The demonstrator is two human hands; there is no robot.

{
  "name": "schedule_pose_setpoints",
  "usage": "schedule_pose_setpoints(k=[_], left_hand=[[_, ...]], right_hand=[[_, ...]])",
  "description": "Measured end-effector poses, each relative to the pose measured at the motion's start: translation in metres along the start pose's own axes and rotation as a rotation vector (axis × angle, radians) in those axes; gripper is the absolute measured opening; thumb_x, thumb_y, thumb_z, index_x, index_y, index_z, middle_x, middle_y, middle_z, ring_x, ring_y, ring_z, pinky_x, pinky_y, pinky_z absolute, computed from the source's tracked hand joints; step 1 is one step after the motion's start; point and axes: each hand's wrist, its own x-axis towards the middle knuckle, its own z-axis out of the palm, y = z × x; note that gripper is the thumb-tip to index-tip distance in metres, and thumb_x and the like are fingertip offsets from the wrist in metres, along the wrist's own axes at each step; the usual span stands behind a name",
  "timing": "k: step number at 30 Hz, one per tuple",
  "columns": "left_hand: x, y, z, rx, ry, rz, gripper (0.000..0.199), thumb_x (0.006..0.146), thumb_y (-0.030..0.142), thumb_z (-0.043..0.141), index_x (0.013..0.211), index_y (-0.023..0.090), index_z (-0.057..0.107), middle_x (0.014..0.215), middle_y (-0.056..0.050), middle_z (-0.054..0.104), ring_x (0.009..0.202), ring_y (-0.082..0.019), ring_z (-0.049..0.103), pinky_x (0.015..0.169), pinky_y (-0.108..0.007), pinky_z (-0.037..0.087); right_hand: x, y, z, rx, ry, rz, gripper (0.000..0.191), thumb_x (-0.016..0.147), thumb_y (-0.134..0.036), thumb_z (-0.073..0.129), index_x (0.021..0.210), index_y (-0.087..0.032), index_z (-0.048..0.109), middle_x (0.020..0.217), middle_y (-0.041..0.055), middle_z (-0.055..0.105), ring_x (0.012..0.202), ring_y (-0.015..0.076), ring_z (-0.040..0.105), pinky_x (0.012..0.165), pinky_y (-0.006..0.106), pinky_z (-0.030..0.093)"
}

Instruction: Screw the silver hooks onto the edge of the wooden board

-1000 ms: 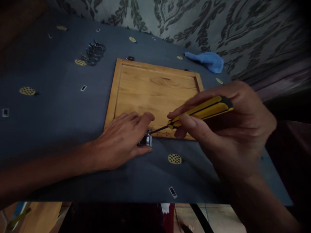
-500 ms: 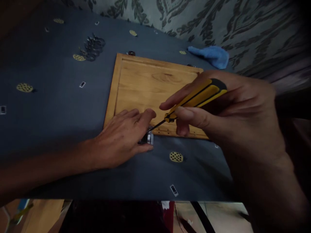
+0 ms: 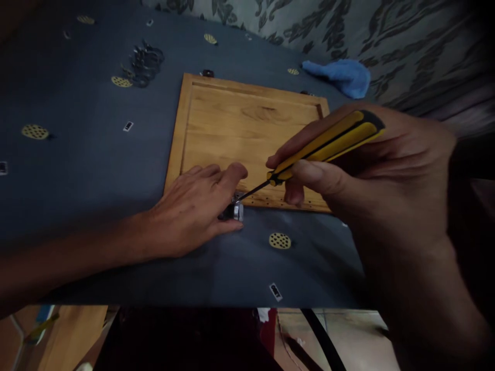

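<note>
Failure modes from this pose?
1. The screwdriver tip is at the metal fitting, right beside the left hand; a slip could jab a finger.
2. The screwdriver looks tilted, so its tip might skid and scratch the wooden panel.
3. The left hand partly covers the fitting, so a small shift might go unnoticed.

bare hands (image 3: pixel 195 206), bare forearms (image 3: pixel 100 246); dark clothing (image 3: pixel 181 337) at lap

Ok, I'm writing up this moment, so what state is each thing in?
Wooden panel: lying flat
Metal fitting: at panel's near edge, partly hidden; fastened or not, unclear
Yellow-and-black screwdriver: tilted, tip at the fitting
Right hand: closed around the screwdriver
Left hand: spread, over panel and fitting
Blue cloth: crumpled
Dark metal pieces: heaped, untouched
</note>
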Motion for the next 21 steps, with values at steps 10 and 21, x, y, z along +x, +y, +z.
schedule_pose_setpoints(k=[10, 21], left_hand=[[0.0006, 0.0019, -0.0004, 0.030, 0.009, -0.005, 0.056, 0.081, 0.043, 0.075, 0.124, 0.018, 0.048, 0.102, -0.006, 0.068, 0.101, -0.030, 0.065, 0.083, -0.040, 0.049], [-0.0005, 0.0027, -0.0007, 0.011, -0.007, -0.019, 0.063, 0.081, 0.042, 0.076, 0.130, 0.018, 0.045, 0.105, -0.007, 0.067, 0.100, -0.029, 0.064, 0.082, -0.040, 0.049]], right_hand=[[-0.0051, -0.0002, 0.0007, 0.001, 0.025, 0.044, 0.012, 0.082, -0.029, 0.079, 0.094, -0.031, 0.075, 0.089, -0.0010, 0.074, 0.056, 0.0140, 0.067, 0.043, 0.028, 0.056], [-0.0022, -0.0004, 0.0069, 0.027, 0.056, -0.018, 0.010, 0.079, -0.028, 0.082, 0.075, -0.027, 0.073, 0.077, -0.0045, 0.071, 0.046, 0.0075, 0.061, 0.039, 0.021, 0.053]])
